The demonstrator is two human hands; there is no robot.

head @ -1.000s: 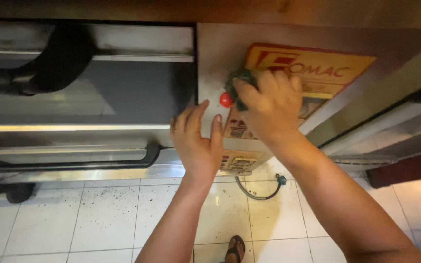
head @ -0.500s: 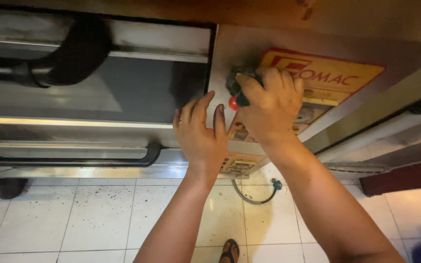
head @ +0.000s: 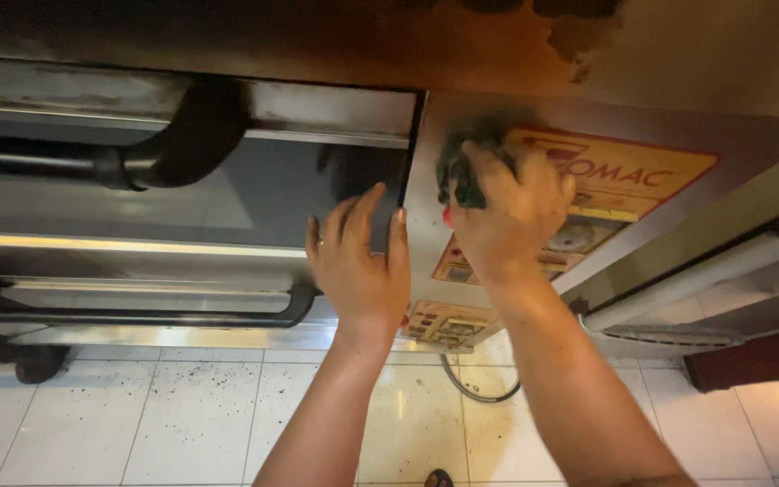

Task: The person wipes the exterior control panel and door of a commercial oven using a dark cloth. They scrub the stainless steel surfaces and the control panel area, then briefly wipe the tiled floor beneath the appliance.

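A steel deck oven fills the upper view, with a dark glass door on the left and a metal control panel on the right. My right hand is closed on a dark green scouring pad, pressed against the top of the panel, beside an orange label. A red knob peeks out under that hand. My left hand lies flat with fingers spread, on the door's right edge where it meets the panel. A ring is on one finger.
A thick black handle crosses the upper door, and a second handle runs along the lower door. White floor tiles with dark crumbs lie below. A grey cable loop hangs under the panel. A brown stain marks the oven top.
My right hand with the pad has moved up the control panel, off the red knob. My left hand has stayed against the door edge. The view has shifted slightly.
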